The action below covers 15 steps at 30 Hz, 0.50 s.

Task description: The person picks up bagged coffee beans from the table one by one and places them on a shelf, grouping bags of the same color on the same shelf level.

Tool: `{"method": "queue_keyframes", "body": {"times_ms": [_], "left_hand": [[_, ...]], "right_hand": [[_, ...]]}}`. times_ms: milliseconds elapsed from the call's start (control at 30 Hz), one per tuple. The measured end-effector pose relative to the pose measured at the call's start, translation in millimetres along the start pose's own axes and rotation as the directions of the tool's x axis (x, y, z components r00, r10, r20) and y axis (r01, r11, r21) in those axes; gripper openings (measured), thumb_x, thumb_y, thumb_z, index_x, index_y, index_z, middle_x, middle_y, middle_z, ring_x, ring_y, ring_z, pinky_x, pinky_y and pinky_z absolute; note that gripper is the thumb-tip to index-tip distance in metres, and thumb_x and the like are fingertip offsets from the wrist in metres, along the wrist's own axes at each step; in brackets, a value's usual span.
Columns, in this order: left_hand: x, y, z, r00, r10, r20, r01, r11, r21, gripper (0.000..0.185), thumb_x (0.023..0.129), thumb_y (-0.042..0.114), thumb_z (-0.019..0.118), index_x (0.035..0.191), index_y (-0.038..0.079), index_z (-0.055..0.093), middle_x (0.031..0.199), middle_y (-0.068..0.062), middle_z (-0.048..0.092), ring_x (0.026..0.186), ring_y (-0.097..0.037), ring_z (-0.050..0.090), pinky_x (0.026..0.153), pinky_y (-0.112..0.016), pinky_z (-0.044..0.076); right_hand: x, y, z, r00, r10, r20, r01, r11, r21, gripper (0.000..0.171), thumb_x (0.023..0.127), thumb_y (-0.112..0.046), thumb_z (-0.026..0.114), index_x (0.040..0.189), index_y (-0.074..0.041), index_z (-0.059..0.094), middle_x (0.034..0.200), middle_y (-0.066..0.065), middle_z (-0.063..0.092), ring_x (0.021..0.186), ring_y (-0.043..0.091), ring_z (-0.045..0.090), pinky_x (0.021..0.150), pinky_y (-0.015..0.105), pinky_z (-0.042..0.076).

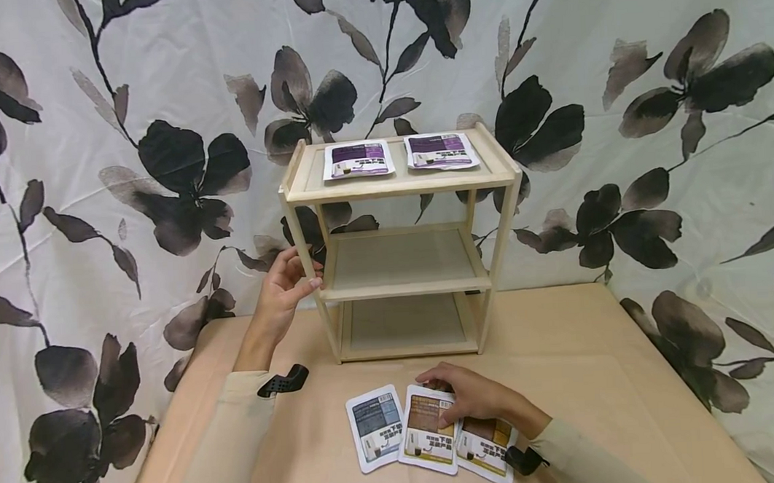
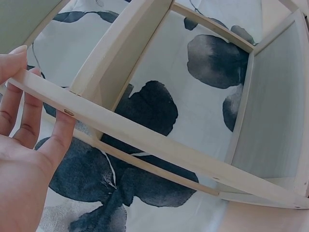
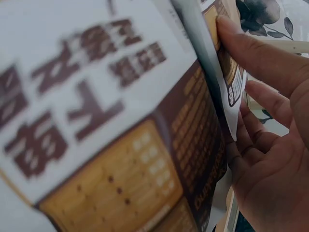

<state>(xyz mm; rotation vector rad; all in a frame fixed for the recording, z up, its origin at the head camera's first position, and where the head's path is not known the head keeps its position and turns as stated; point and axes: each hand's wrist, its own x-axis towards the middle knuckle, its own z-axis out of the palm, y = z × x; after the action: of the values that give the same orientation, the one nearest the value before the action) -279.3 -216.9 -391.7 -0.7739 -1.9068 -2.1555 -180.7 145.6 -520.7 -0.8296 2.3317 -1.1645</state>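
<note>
A three-tier wooden shelf rack (image 1: 405, 290) stands at the back of the table. My left hand (image 1: 278, 294) holds its front left post, thumb on one side and fingers behind, as the left wrist view shows of the post (image 2: 145, 137). Below the rack, my right hand (image 1: 477, 397) pinches a brown-and-white packet (image 1: 427, 447), the thumb on its printed face. That packet overlaps a blue-grey packet (image 1: 374, 428) on the left and a yellow-brown packet (image 1: 486, 451) on the right. The right wrist view shows the pinched packet (image 3: 234, 77) tilted; how far off the table, I cannot tell.
Two purple-and-white packets, one at left (image 1: 358, 160) and one at right (image 1: 441, 152), lie on the rack's top tier. Behind the table (image 1: 564, 356) hangs a white cloth (image 1: 194, 62) with dark flowers. Black bands sit on both wrists.
</note>
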Motion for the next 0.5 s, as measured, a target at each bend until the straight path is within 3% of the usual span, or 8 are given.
{"method": "queue_keyframes", "body": {"times_ms": [200,367,500], "left_hand": [[0.2,-0.3,-1.1,1.000,-0.001,0.000,0.001,1.000,0.010,0.060,0.090,-0.014,0.065,0.141,0.015,0.054,0.109,-0.007,0.064,0.103,-0.018,0.064,0.089,-0.028,0.059],[0.5,1.1,0.4,1.000,-0.012,-0.004,0.012,1.000,0.014,0.060,0.090,-0.013,0.066,0.141,0.016,0.054,0.108,-0.003,0.065,0.102,-0.019,0.064,0.089,-0.028,0.058],[0.0,1.6,0.9,1.000,-0.015,-0.009,0.015,1.000,0.002,0.059,0.090,-0.014,0.065,0.143,0.009,0.051,0.108,-0.007,0.064,0.102,-0.023,0.063,0.088,-0.029,0.059]], "right_hand": [[3.9,-4.4,2.2,1.000,-0.015,0.018,0.014,1.000,0.021,0.083,0.077,-0.011,0.089,0.149,-0.011,0.049,0.123,-0.001,0.065,0.102,0.010,0.062,0.089,0.025,0.053],[5.2,-6.2,2.8,0.999,-0.031,-0.014,0.032,0.999,0.009,0.073,0.082,-0.015,0.086,0.147,-0.017,0.053,0.125,-0.003,0.067,0.094,0.007,0.064,0.081,0.023,0.053],[5.8,-7.5,4.1,0.998,-0.057,-0.042,0.057,0.998,-0.004,0.065,0.086,-0.020,0.081,0.146,-0.019,0.056,0.136,-0.005,0.064,0.108,0.010,0.064,0.092,0.028,0.053]]}}
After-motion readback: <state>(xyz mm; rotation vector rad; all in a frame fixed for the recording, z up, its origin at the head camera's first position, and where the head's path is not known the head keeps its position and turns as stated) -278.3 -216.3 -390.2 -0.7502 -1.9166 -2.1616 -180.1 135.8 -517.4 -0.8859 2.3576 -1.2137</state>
